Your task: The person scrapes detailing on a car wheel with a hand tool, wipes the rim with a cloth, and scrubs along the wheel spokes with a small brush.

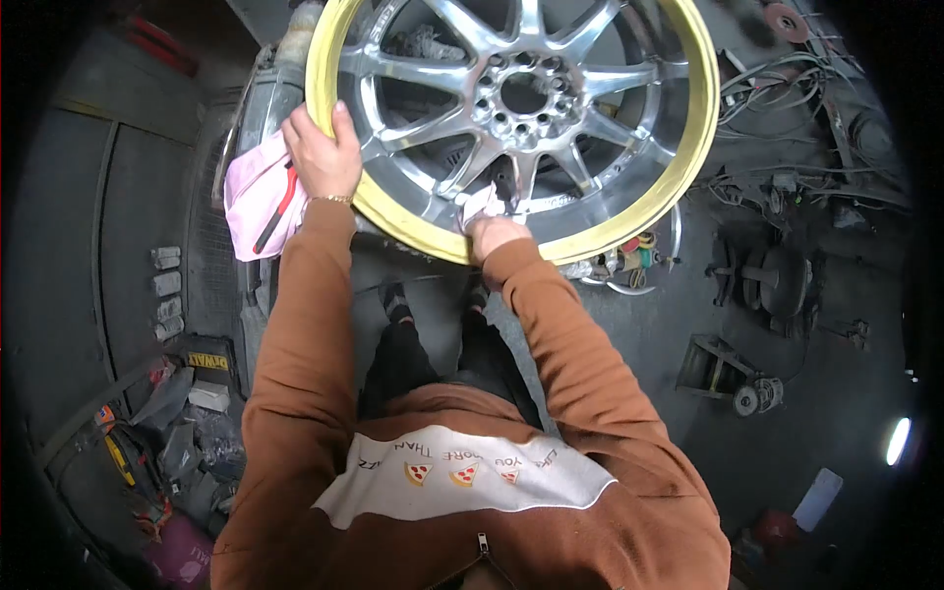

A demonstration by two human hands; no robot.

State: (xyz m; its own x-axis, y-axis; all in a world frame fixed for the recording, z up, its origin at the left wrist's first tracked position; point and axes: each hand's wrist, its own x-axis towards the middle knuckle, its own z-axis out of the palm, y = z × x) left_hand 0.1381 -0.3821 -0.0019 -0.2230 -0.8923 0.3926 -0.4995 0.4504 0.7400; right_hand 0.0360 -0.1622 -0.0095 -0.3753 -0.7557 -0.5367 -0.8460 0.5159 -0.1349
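A polished alloy wheel rim with many spokes and yellow tape round its outer edge fills the top of the view. My left hand grips the taped edge at the left, thumb on the near side. Beside that hand lies a pink cloth with a red and black slim object on it. At the bottom inside of the rim, my right hand is closed on a pale pinkish-white piece, cloth or paper, which touches the metal near the base of a spoke. Its fingertips are partly hidden.
Cables and hoses lie at the upper right. A metal stand with a round wheel is on the floor at right. At lower left sits a DeWalt case among bags and clutter. A coloured air-tool fitting shows below the rim.
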